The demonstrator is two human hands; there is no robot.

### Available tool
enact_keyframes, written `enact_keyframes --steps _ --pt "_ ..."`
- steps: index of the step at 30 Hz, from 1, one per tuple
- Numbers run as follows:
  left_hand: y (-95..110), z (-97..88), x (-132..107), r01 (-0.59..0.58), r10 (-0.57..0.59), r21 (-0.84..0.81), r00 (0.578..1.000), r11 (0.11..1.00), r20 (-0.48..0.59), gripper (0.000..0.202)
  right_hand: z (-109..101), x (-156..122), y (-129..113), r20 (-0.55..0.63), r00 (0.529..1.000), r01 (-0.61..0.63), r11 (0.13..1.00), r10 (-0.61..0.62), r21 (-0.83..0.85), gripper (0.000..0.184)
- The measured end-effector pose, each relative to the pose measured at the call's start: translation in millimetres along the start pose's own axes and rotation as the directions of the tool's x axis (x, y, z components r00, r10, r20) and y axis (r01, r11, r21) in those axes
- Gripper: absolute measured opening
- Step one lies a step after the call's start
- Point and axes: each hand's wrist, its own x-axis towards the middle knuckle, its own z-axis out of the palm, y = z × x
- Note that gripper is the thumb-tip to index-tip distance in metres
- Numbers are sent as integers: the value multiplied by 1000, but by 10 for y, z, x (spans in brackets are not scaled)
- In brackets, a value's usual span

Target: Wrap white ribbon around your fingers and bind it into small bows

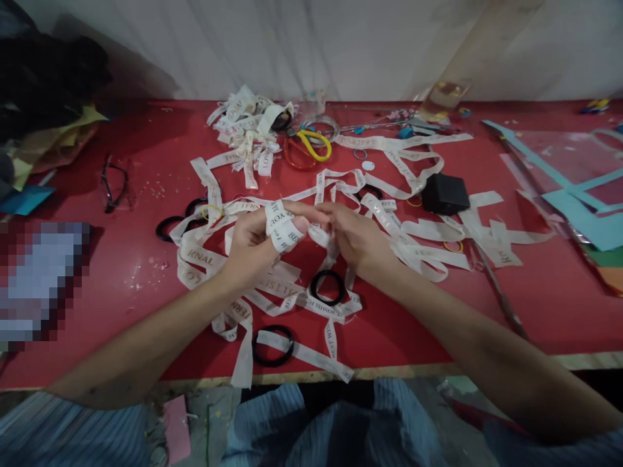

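Note:
A white printed ribbon (282, 228) is looped around the thumb and fingers of my left hand (247, 246), which is closed on it. My right hand (363, 241) meets it fingertip to fingertip, pinching a stretch of the same ribbon between the hands. Some of its fingertips are hidden. Below the hands a black ring (312, 289) lies on loose ribbon. Nearer the table's front edge, another black ring (273, 364) has a ribbon strip across it. More printed ribbon strips (199, 256) spread over the red table (131, 272) on both sides.
Behind the hands sit a heap of ribbon pieces (241, 123) and scissors with a yellow and red handle (324, 155). A black block (445, 193) stands on the right. Eyeglasses (109, 194) and a pixelated flat object (43, 279) lie left. Light-blue paper strips (584, 220) are far right.

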Motion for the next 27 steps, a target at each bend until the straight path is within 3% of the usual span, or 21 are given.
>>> enact_keyframes --steps 4,7,11,16,20,24,27 --pt "3 4 30 76 -92 -226 994 971 -61 23 2 18 38 111 991 96 973 -73 -211 27" --pt "24 1 25 123 -132 -202 991 972 -29 22 -31 10 -10 121 989 114 945 -80 -307 24" --pt "2 -1 13 61 -80 -183 992 981 -98 23 -71 -8 -78 79 994 100 916 -74 -389 18" --pt "-10 9 69 25 -65 -176 972 984 -224 27 -93 1 -48 -8 992 113 942 -122 -314 27" --pt "-13 10 104 -23 -32 -217 969 976 -247 26 -102 -2 -43 33 990 145 962 -141 -233 29" --pt "-50 -12 87 -62 9 -198 967 978 -256 22 -82 -10 -80 -12 1000 6 1000 -6 -17 31" --pt "-64 -35 79 -95 51 -137 954 986 -296 23 -53 1 -77 -63 988 -121 968 138 220 32"
